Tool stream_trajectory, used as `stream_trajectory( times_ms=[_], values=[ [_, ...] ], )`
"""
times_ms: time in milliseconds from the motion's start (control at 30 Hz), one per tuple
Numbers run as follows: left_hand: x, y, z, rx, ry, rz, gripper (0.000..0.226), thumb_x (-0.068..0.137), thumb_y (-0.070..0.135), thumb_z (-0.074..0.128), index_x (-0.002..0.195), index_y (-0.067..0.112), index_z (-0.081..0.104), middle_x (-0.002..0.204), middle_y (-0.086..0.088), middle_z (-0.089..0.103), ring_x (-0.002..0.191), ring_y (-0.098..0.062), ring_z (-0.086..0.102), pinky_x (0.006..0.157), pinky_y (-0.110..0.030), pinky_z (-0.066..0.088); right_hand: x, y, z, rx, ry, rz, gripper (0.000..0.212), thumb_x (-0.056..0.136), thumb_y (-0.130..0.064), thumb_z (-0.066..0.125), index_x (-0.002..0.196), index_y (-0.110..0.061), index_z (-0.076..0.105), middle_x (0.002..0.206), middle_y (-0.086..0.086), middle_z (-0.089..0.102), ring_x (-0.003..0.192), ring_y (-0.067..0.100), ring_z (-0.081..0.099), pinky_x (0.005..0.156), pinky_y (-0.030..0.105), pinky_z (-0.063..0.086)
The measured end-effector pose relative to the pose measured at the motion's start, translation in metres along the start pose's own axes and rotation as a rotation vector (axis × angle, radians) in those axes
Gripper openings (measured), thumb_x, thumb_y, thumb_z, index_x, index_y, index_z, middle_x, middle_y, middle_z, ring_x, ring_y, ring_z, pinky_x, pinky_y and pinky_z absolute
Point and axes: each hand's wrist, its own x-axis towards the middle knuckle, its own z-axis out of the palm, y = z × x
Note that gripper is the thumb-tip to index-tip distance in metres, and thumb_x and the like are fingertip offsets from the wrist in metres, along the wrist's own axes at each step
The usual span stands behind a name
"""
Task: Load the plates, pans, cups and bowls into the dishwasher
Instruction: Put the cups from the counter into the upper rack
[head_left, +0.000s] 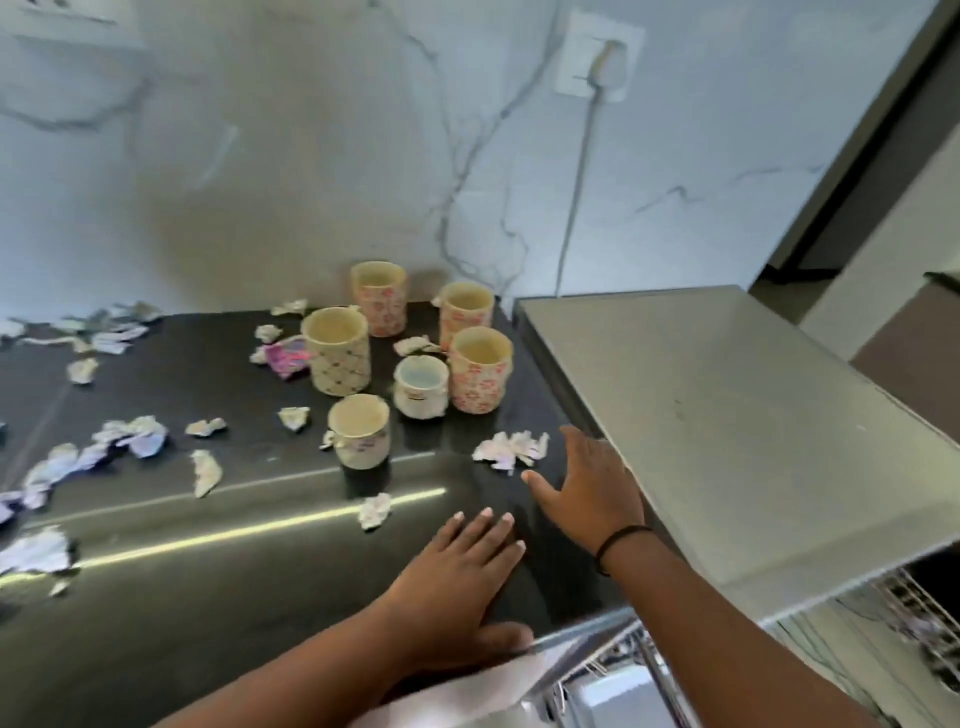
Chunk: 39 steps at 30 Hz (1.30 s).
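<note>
Your left hand (457, 566) lies flat on the glossy black counter (218, 597), fingers straight, holding nothing. Your right hand (587, 488) hovers spread beside the grey dishwasher top (727, 415), grasping nothing. Beyond the hands stand six cylindrical ceramic cups (410, 358), floral-patterned, upright, clustered left of the dishwasher. Crumpled paper scraps (511, 449) litter the counter around the cups.

Both forearms are bare to the bottom of the frame — no sleeves, no gloves. The right hand (592, 488) has a thin black band (621, 543) looped round its wrist — narrow, like a hair tie. The left hand (457, 577) wears nothing; its fingernails are short and pale.
</note>
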Motion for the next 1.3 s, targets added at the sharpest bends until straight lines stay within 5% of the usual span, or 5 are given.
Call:
stream_trajectory(
  times_ms=[267, 400, 633, 1067, 1300],
  values=[
    [-0.080, -0.058, -0.008, -0.030, 0.135, -0.380, 0.077, 0.088, 0.074, 0.023, 0.149, 0.029, 0.032, 0.158, 0.002, 0.023, 0.147, -0.020, 0.012, 0.115, -0.033, -0.006, 0.025, -0.084, 0.025, 0.034, -0.128, -0.274, 0.073, 0.080, -0.067, 0.051, 0.139, -0.026, 0.038, 0.135, 0.002, 0.051, 0.131, 0.023, 0.039, 0.108, 0.041, 0.035],
    [-0.087, -0.067, -0.002, -0.101, 0.110, -0.406, 0.079, 0.084, 0.079, 0.014, 0.152, 0.040, 0.004, 0.159, 0.014, -0.008, 0.143, -0.010, -0.024, 0.113, -0.031, -0.021, 0.039, -0.118, 0.040, 0.155, -0.227, -0.339, 0.075, 0.076, -0.066, 0.057, 0.136, -0.027, 0.038, 0.133, 0.000, 0.051, 0.123, 0.019, 0.045, 0.102, 0.036, 0.041],
    [-0.081, -0.070, 0.000, -0.092, 0.100, -0.429, 0.080, 0.084, 0.080, 0.013, 0.151, 0.041, -0.007, 0.159, 0.012, -0.012, 0.142, -0.012, -0.029, 0.113, -0.035, -0.023, 0.045, -0.157, 0.070, 0.699, -0.377, -0.218, 0.084, 0.062, -0.048, 0.081, 0.133, -0.028, 0.041, 0.129, -0.009, 0.053, 0.119, 0.008, 0.050, 0.104, 0.032, 0.042],
    [-0.078, -0.070, 0.007, -0.085, 0.070, -0.386, 0.077, 0.082, 0.078, -0.003, 0.145, 0.039, -0.021, 0.153, 0.010, -0.029, 0.136, -0.010, -0.040, 0.112, -0.034, -0.025, 0.031, -0.132, 0.039, 0.861, -0.256, -0.110, 0.072, 0.063, -0.036, 0.086, 0.123, -0.028, 0.045, 0.116, -0.013, 0.058, 0.106, 0.004, 0.056, 0.094, 0.024, 0.044],
    [-0.002, -0.044, 0.006, -0.050, 0.009, -0.028, 0.074, 0.090, 0.065, 0.009, 0.153, 0.029, -0.007, 0.160, 0.000, -0.014, 0.142, -0.016, -0.026, 0.111, -0.032, -0.025, -0.032, -0.039, -0.028, 0.912, -0.009, 0.118, 0.058, 0.067, -0.017, 0.086, 0.113, -0.024, 0.051, 0.108, -0.008, 0.062, 0.095, -0.001, 0.060, 0.088, 0.021, 0.048]
  ],
)
